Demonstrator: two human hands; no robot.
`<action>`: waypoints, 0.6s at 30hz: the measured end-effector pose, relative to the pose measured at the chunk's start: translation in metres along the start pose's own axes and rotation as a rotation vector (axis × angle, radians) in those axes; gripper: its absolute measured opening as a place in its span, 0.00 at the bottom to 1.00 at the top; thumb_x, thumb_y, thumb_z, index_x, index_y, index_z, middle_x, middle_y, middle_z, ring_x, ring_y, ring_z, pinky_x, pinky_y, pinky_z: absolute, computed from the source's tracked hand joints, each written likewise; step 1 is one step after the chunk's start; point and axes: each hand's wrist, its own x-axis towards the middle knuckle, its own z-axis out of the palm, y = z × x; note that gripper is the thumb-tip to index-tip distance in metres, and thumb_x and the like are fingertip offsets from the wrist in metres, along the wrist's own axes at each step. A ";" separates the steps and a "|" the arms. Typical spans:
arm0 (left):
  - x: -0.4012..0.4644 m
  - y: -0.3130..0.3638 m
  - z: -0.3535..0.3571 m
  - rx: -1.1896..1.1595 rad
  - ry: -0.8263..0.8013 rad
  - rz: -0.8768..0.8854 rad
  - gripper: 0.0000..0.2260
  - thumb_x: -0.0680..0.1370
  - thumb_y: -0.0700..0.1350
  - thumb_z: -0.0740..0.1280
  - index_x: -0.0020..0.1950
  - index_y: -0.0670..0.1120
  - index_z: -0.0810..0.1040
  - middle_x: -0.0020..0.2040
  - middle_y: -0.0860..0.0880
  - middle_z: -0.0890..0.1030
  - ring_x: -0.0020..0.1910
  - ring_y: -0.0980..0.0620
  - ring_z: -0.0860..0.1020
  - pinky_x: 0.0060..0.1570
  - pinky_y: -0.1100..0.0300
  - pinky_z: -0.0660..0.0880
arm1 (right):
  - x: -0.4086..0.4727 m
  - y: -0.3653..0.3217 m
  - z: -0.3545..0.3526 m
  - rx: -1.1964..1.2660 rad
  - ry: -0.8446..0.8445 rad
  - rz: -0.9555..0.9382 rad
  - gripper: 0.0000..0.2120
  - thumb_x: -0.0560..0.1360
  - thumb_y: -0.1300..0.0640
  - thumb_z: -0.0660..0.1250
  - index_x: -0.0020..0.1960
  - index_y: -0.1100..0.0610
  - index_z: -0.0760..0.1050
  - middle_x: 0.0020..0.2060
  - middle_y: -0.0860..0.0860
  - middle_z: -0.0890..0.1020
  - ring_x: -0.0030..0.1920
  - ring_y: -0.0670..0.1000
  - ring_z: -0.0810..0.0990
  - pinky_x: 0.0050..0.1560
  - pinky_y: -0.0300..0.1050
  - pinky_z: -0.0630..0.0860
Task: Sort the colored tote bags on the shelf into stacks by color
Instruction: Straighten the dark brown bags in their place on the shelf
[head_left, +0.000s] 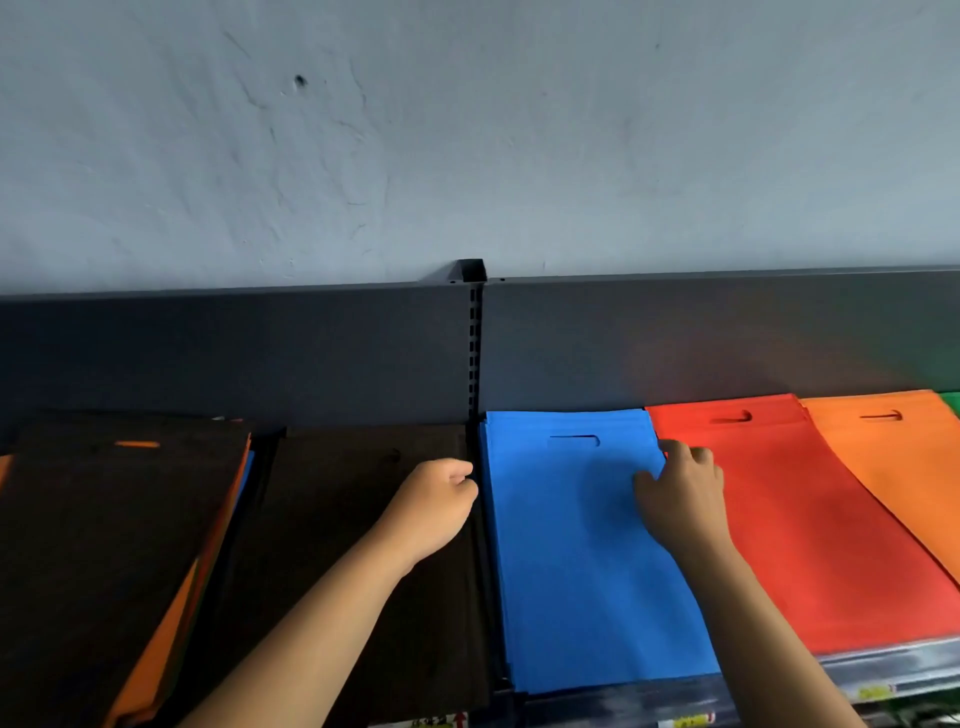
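A stack of blue tote bags (576, 561) lies flat on the shelf, right of the shelf's upright. My left hand (434, 506) sits at the stack's left edge with its fingers curled against that edge. My right hand (683, 499) rests on the stack's right edge, thumb on the blue top bag and fingers curled over the seam with the red stack (789, 525). An orange stack (898, 467) lies right of the red one. Left of the upright lie a dark brown stack (358, 561) and a mixed pile (109, 545) with a brown bag on top and orange and blue edges showing.
A dark metal back panel (727, 338) and slotted upright (474, 343) stand behind the bags, under a grey wall. A sliver of a green bag (951, 402) shows at the far right. The shelf's front rail (857, 675) carries price labels.
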 end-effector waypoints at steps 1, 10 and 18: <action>-0.003 -0.003 -0.011 0.022 0.023 -0.004 0.20 0.84 0.44 0.60 0.76 0.52 0.73 0.69 0.51 0.79 0.58 0.57 0.79 0.61 0.60 0.76 | -0.003 -0.010 0.004 0.029 0.002 -0.033 0.24 0.77 0.62 0.68 0.72 0.63 0.75 0.63 0.66 0.76 0.63 0.69 0.74 0.66 0.58 0.69; -0.044 -0.072 -0.127 0.068 0.242 -0.041 0.18 0.84 0.44 0.61 0.74 0.51 0.75 0.65 0.51 0.81 0.63 0.54 0.79 0.66 0.55 0.74 | -0.067 -0.137 0.076 0.222 -0.268 -0.236 0.13 0.79 0.60 0.68 0.63 0.57 0.80 0.56 0.55 0.80 0.57 0.56 0.80 0.53 0.43 0.70; -0.089 -0.164 -0.261 0.287 0.403 -0.051 0.17 0.83 0.45 0.63 0.72 0.51 0.76 0.68 0.51 0.77 0.63 0.55 0.78 0.57 0.63 0.72 | -0.160 -0.251 0.137 0.254 -0.436 -0.319 0.14 0.81 0.54 0.70 0.67 0.51 0.79 0.58 0.48 0.81 0.56 0.48 0.81 0.48 0.38 0.74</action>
